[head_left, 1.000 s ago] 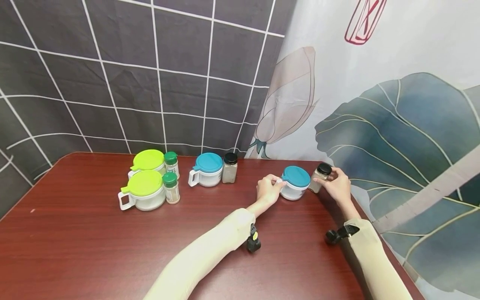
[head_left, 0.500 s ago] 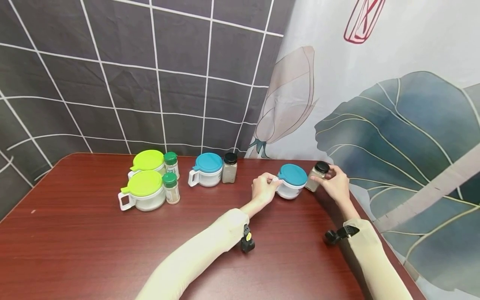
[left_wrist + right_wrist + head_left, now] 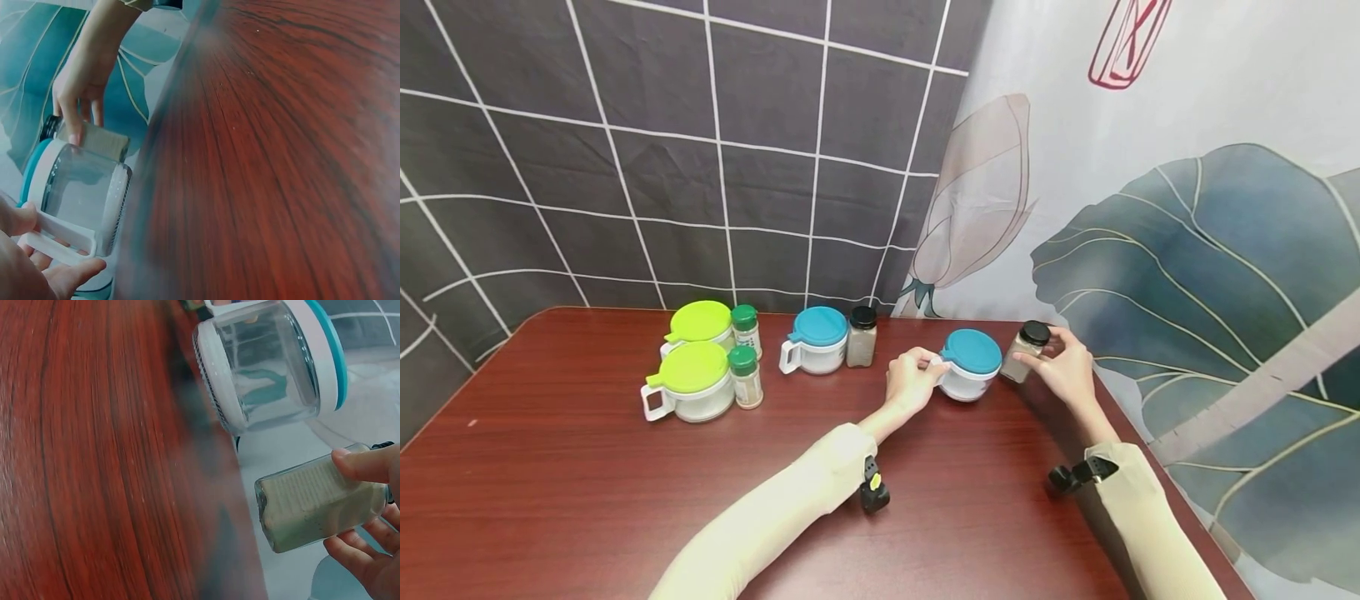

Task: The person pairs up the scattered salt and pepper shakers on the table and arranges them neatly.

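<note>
By its white handle, my left hand holds a clear seasoning pot with a blue lid. My right hand grips a square spice jar with a black cap, thumb on one side and fingers on the other. The jar leans slightly, and greyish powder fills most of it in the right wrist view. Pot and jar are close side by side, a narrow gap between them. The left wrist view shows the pot's glass with nothing plainly visible inside. Whether either base touches the table cannot be told.
Left of the hands stand another blue-lidded pot and black-capped jar. Farther left are two lime-lidded pots, one behind the other, beside two green-capped shakers. Hanging cloth backs the brown table, whose right edge runs close to my right arm.
Both hands have moved left, carrying the blue-lidded pot and the black-capped jar along the back of the table. The other pots and shakers have stayed put.
</note>
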A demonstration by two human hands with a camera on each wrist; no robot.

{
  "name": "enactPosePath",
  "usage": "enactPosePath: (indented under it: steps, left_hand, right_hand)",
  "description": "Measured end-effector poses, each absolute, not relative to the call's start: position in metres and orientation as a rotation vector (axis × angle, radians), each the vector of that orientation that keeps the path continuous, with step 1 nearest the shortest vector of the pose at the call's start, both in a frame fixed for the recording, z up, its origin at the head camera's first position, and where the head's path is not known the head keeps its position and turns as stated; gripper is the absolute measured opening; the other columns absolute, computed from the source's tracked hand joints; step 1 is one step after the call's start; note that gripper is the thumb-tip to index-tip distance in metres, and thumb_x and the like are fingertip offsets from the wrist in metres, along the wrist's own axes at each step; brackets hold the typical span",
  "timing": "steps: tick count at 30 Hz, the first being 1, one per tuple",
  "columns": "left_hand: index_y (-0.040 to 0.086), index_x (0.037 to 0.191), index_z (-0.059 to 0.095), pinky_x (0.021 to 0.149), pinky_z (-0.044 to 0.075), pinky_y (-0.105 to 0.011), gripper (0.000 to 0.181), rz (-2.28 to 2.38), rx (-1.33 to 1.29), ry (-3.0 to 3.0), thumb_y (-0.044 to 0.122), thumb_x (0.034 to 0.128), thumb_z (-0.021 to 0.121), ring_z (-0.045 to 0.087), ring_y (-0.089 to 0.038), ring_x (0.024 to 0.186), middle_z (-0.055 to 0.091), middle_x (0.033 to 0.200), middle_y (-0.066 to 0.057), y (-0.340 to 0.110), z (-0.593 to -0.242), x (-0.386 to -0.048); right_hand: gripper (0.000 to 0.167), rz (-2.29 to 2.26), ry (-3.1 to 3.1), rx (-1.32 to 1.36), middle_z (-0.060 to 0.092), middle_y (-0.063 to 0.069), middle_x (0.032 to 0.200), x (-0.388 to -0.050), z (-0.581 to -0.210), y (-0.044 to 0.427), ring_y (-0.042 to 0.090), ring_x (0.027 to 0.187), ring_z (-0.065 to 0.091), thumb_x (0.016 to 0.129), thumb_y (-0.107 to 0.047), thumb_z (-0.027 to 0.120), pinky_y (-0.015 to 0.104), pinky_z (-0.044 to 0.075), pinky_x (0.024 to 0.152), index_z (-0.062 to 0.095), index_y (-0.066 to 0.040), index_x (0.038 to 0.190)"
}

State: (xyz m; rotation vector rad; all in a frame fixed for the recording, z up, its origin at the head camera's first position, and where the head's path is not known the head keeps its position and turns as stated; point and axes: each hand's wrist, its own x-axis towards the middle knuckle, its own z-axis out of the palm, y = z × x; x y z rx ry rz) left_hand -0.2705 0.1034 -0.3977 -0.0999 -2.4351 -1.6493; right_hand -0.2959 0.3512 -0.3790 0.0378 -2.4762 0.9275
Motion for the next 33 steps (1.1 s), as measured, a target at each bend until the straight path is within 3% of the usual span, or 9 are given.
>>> enactPosePath:
  steps: [3,6,33]
  left_hand:
    - [0.013,0.091,0.073,0.078,0.049,-0.031,0.019,-1.665,-0.091,-2.428,0.03,0.0824,0.073,0.068,-0.021,0.089,0.075,0.088,-0.003,0.097,-0.398,-0.269]
    - [0.012,0.091,0.073,0.078,0.05,-0.032,0.019,-1.71,-0.066,-2.415,0.029,0.0824,0.074,0.068,-0.022,0.09,0.075,0.089,-0.006,0.091,-0.398,-0.267]
    - [0.008,0.09,0.073,0.071,0.05,-0.025,0.02,-1.884,0.052,-2.368,0.025,0.0797,0.076,0.067,-0.02,0.087,0.075,0.088,-0.009,0.052,-0.4,-0.247]
  right_hand:
    - [0.055,0.956,-2.466,0.07,0.068,0.022,0.101,-0.295,-0.378,0.348,-0.007,0.076,0.055,0.072,-0.019,0.084,-0.001,0.039,0.066,0.06,0.002,0.117]
    - [0.055,0.992,-2.454,0.098,0.067,0.022,0.1,-0.293,-0.376,0.344,-0.015,0.073,0.049,0.071,-0.017,0.084,-0.001,0.04,0.066,0.059,0.003,0.117]
    - [0.054,1.021,-2.442,0.208,0.066,0.015,0.101,-0.277,-0.375,0.316,-0.014,0.081,0.05,0.066,-0.011,0.087,0.001,0.045,0.069,0.061,-0.001,0.113]
